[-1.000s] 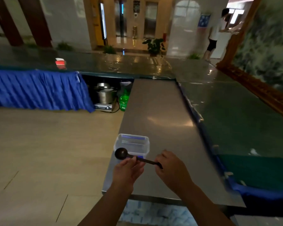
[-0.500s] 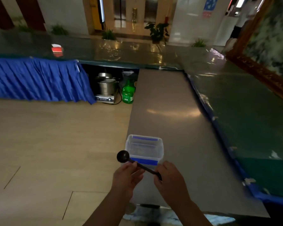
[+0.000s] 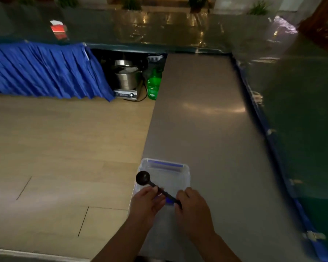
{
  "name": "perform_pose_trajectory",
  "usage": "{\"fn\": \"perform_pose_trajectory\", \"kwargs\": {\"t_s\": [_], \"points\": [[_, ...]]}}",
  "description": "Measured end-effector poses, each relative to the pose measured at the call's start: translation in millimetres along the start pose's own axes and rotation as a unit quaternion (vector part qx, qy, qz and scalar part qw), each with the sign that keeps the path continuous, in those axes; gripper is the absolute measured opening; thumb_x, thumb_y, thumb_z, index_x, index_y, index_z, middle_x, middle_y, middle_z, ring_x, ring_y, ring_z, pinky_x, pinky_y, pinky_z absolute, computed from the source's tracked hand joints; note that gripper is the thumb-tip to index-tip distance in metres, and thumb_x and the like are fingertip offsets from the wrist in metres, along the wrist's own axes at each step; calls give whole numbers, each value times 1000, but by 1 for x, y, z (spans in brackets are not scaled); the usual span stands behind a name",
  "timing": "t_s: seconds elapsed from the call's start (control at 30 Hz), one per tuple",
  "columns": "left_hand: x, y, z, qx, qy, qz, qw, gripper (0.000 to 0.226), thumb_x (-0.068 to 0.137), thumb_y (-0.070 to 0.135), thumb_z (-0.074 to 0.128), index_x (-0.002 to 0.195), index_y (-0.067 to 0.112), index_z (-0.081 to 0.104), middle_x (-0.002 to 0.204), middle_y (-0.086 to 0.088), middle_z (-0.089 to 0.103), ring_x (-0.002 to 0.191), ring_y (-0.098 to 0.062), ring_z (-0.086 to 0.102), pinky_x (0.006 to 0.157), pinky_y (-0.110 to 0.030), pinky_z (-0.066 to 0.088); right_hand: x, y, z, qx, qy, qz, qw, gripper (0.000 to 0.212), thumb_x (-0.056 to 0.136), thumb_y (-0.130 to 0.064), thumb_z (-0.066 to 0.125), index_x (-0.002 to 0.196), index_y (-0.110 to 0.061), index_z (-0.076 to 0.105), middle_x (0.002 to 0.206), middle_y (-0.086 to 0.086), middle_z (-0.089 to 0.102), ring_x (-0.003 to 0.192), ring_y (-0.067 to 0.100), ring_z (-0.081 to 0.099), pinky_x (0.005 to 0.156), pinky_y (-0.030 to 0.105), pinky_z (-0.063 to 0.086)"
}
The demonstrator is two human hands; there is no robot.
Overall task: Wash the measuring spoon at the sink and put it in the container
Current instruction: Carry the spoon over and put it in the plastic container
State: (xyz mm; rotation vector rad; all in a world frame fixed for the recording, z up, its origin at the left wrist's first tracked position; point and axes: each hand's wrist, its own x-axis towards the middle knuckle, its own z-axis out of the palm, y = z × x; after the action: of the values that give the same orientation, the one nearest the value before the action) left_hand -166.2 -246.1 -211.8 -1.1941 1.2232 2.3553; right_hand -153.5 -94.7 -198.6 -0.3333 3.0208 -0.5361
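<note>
A black measuring spoon (image 3: pixel 144 179) is held level just above a clear plastic container (image 3: pixel 180 173) with blue clips. The container stands on the near left edge of a steel counter (image 3: pixel 203 120). My left hand (image 3: pixel 146 206) pinches the middle of the handle. My right hand (image 3: pixel 194 210) grips the handle's end. The round bowl of the spoon points up and to the left, over the container's left rim. No sink is in view.
Left of the counter lies wooden floor (image 3: pixel 55 157). At the far end stand a steel pot on a cooker (image 3: pixel 126 78) and a green bottle (image 3: pixel 154 86), beside a blue table skirt (image 3: pixel 40 70). A dark glossy table (image 3: pixel 299 110) runs along the right.
The view has tilted down and moved closer. Both hands with the spoon now hang over the container instead of in front of it.
</note>
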Motion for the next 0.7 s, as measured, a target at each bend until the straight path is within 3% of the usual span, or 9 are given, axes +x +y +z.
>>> {"fn": "perform_pose_trajectory", "kwargs": {"t_s": [0.23,0.37,0.57,0.63,0.7], "points": [[44,15,22,37,-2,-40,998,16,91,4,59,105,-4,63,93,-22,75,79,-30,75,55,-32,60,44,9,11,-44,-41,19,998,28,58,-20,84,73,-22,61,71,-3,59,60,18,58,48,28,46],[64,20,27,47,8,-69,996,21,92,1,57,111,-8,60,103,-28,71,83,-34,73,56,-34,61,62,8,22,-54,-77,35,995,28,56,-16,83,77,-23,65,75,-3,62,67,19,61,48,28,49],[90,22,17,41,4,-123,992,23,94,2,52,114,-2,62,107,-25,71,99,-36,69,82,-44,57,76,-3,41,-63,-136,52,987,28,56,-20,86,77,-22,69,74,-3,64,65,16,63,44,24,49],[96,22,14,30,-1,-138,990,23,93,4,53,113,-1,64,108,-24,72,100,-36,70,83,-45,57,79,-3,47,-57,-144,67,986,25,69,-23,79,90,-23,68,87,-3,65,78,15,63,55,25,53],[99,22,13,17,-7,-148,989,25,93,5,54,115,-1,63,108,-24,72,100,-36,71,83,-44,58,80,0,54,-42,-159,76,983,24,88,-23,59,112,-24,60,109,-2,60,99,17,57,73,28,53]]}}
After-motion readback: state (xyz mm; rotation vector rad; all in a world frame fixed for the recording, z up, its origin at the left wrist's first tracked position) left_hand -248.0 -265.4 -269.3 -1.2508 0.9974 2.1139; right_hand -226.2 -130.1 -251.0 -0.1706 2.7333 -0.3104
